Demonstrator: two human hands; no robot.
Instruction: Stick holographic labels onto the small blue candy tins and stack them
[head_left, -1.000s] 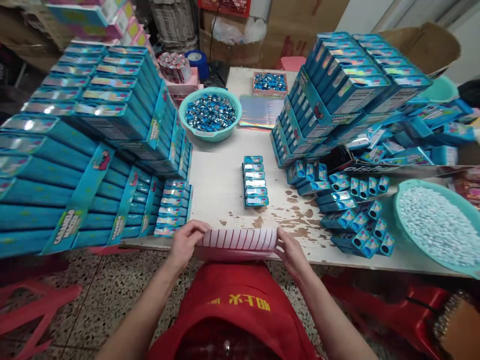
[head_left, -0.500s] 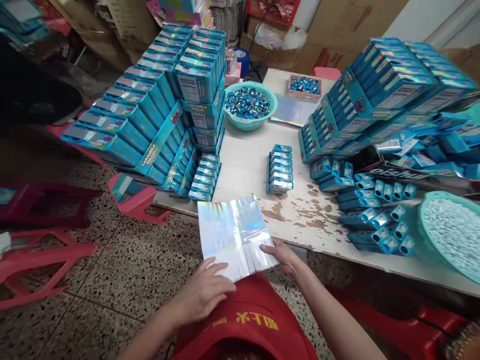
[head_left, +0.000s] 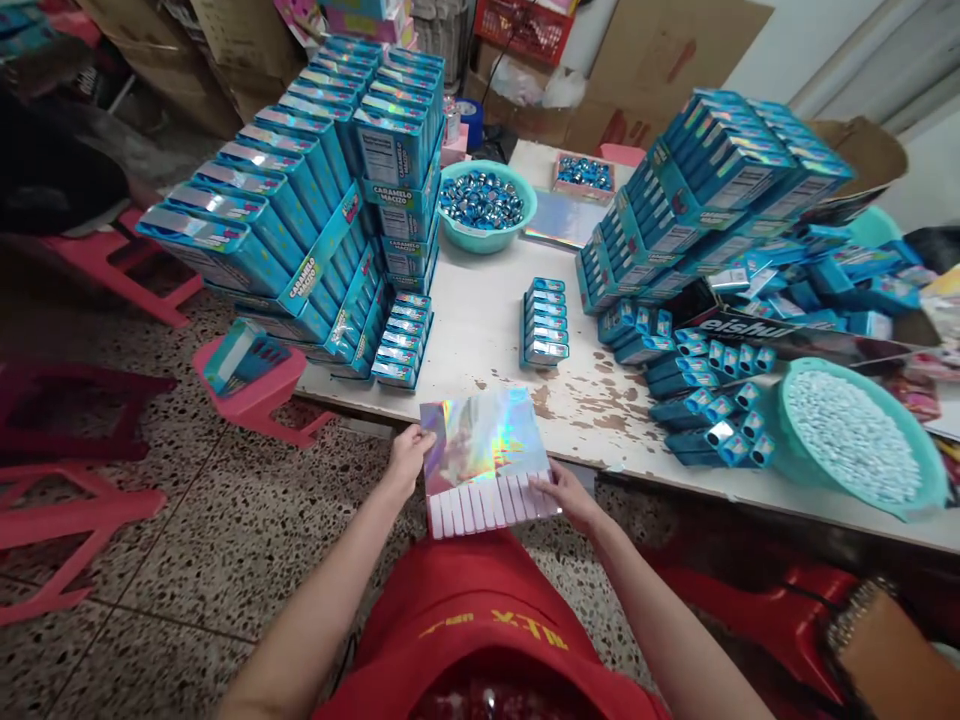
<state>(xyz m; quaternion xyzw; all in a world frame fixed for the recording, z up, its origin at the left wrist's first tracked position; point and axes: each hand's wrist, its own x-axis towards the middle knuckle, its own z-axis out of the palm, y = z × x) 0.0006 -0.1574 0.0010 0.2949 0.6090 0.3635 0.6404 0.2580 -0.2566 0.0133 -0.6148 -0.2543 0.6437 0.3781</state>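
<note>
A shiny holographic sheet (head_left: 484, 455) with a row of slits along its near edge is held in front of the table, over my lap. My left hand (head_left: 409, 455) grips its left edge, thumb on top. On the other side, my right hand (head_left: 566, 492) pinches the right edge near the slit strip. Beyond the sheet on the table stands a small row of blue boxes (head_left: 546, 325), and another short row of blue boxes (head_left: 403, 340) lies to its left.
Tall stacks of blue candy boxes (head_left: 262, 200) rise at the left, with more stacked boxes (head_left: 690, 200) at right. A teal bowl (head_left: 486, 240) holds blue-silver pieces; a teal basin (head_left: 926, 490) holds pale ones. A pink stool (head_left: 255, 405) stands beside the table (head_left: 480, 300).
My left hand has moved from below the sheet up to its left edge and now grips it. The sheet has turned, showing its slit edge toward me. The view has shifted slightly.
</note>
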